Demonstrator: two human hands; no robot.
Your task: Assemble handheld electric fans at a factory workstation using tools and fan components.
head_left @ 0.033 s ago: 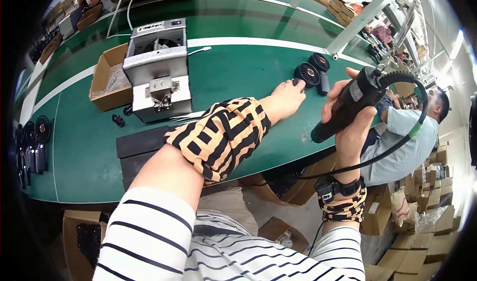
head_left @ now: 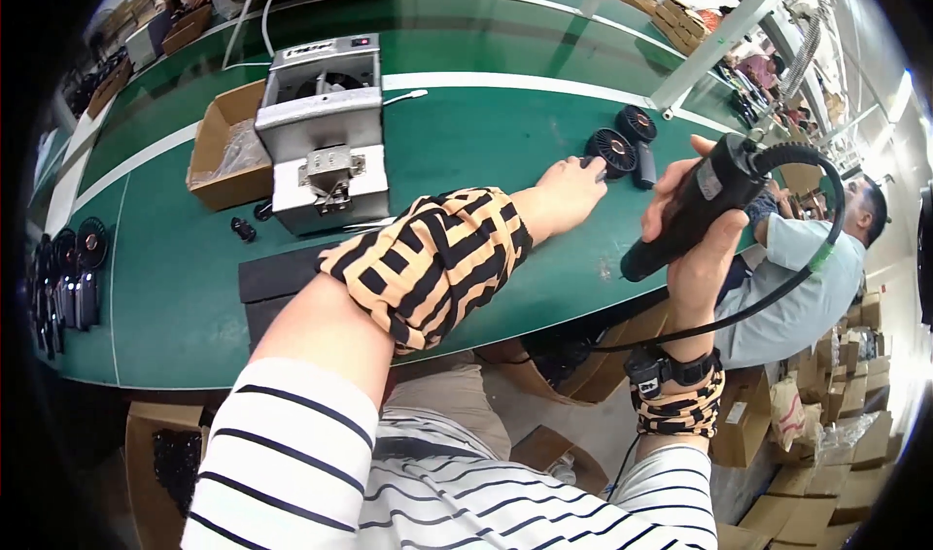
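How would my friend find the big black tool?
Start at the green table, then go right to the striped-sleeved person's right hand. Its fingers wrap the thick black cylindrical tool. Unlike the black fans nearby, it has a long black cable.

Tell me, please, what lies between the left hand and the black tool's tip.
In the head view, only bare green tabletop shows between the left hand and the tool's tip.

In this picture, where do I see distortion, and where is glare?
Head view: green table bends along its near edge (fisheye); head view: bright light glares at upper right; head view: corners are black.
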